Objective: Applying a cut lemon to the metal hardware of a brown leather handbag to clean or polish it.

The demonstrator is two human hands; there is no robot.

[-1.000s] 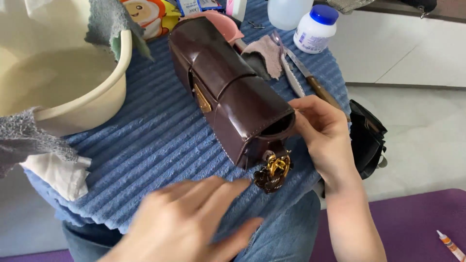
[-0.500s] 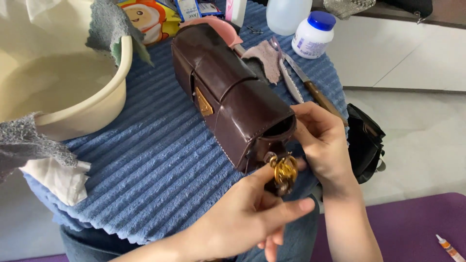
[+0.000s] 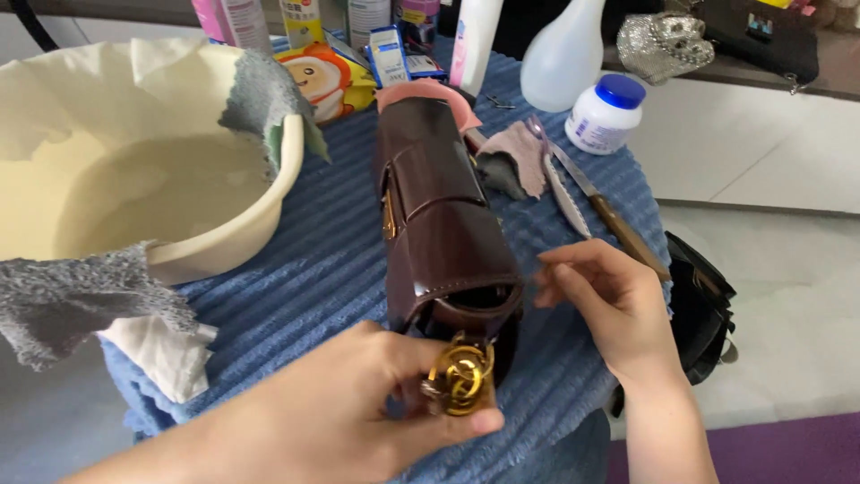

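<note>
A dark brown glossy leather handbag (image 3: 439, 215) lies lengthwise on a blue ribbed towel (image 3: 305, 269). My left hand (image 3: 358, 412) grips the bag's near end, the fingers pinching its gold ring hardware (image 3: 459, 376). My right hand (image 3: 600, 300) hovers just right of the bag's near end, fingers curled, thumb and forefinger pinched together; whether something small is between them I cannot tell.
A cream basin (image 3: 134, 188) draped with grey cloths (image 3: 85, 300) sits at left. Behind the bag are a pink cloth (image 3: 515, 157), a knife (image 3: 609, 215), a white jar with blue lid (image 3: 605, 115), a spray bottle (image 3: 560, 58) and packets. A black bag (image 3: 703, 305) hangs at right.
My left hand came up from the near edge and took hold of the bag's gold hardware. My right hand let go of the bag's end and drew slightly right. The view shifted.
</note>
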